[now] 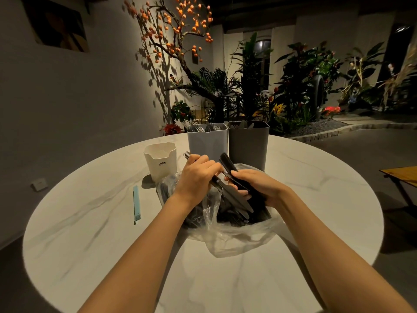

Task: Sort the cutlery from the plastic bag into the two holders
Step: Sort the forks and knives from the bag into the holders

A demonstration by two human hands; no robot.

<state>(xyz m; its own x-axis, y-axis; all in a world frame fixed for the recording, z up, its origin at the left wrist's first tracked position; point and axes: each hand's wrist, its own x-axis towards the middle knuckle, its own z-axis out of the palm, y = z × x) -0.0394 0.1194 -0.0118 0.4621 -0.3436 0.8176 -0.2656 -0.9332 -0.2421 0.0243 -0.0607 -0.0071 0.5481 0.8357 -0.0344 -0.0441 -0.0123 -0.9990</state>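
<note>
Dark cutlery blurs together inside crumpled plastic bag.

On the counter stand two tall holders, one pale grey and one dark grey, one small white cup, one plastic bag, and one blue strip.

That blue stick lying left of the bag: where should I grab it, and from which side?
Take the blue stick around its middle, coming straight down from above and pinching its long edges. It lies flat on the table, thin and running near to far, apart from the bag and the white cup, so nothing seems to crowd it.
</note>
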